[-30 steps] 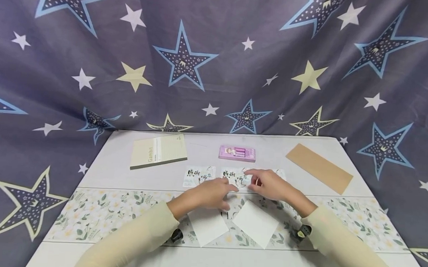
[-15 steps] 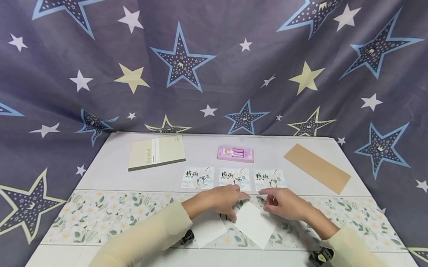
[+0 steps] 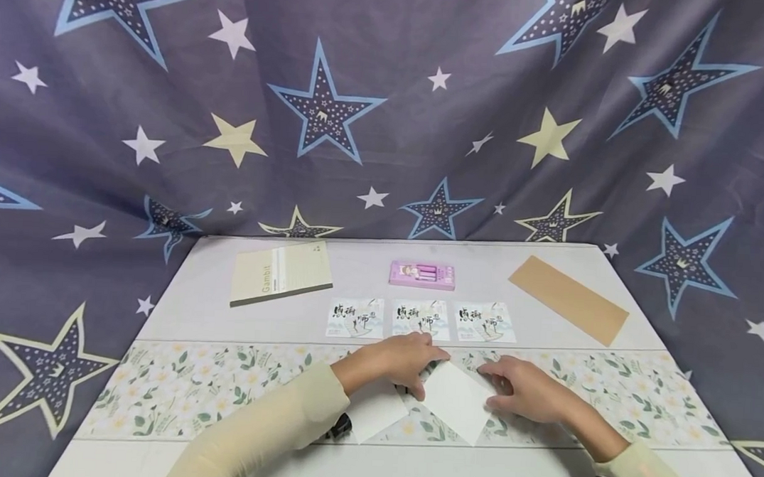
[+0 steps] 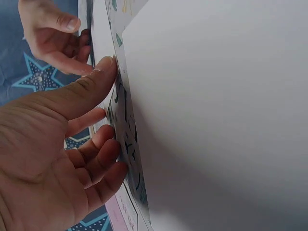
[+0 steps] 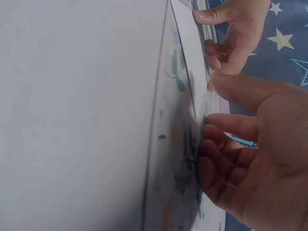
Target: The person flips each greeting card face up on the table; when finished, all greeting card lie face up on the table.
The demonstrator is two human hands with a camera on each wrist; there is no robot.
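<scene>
Two plain white sheets lie askew near the front: a left sheet (image 3: 377,412), partly under my left forearm and hand, and a right sheet (image 3: 458,402). My left hand (image 3: 405,364) is at the right sheet's upper left edge, fingers loosely bent, with nothing seen between them. On the other side, my right hand (image 3: 532,389) is by that sheet's right edge, thumb and fingers apart; whether it touches the paper I cannot tell. Behind the hands lie three printed cards in a row: a left card (image 3: 355,318), a middle card (image 3: 420,317) and a right card (image 3: 486,322).
At the back left lies a beige "Gambit" pad (image 3: 281,273). A pink pen box (image 3: 422,275) lies at the back middle, a brown paper strip (image 3: 568,300) at the back right. A floral band (image 3: 222,388) crosses the white table; a star-patterned curtain (image 3: 387,125) hangs behind.
Both hands have come back from the cards toward the sheets, baring the right card. My right hand has drawn nearer the front and to the right; my left hand has barely moved lately.
</scene>
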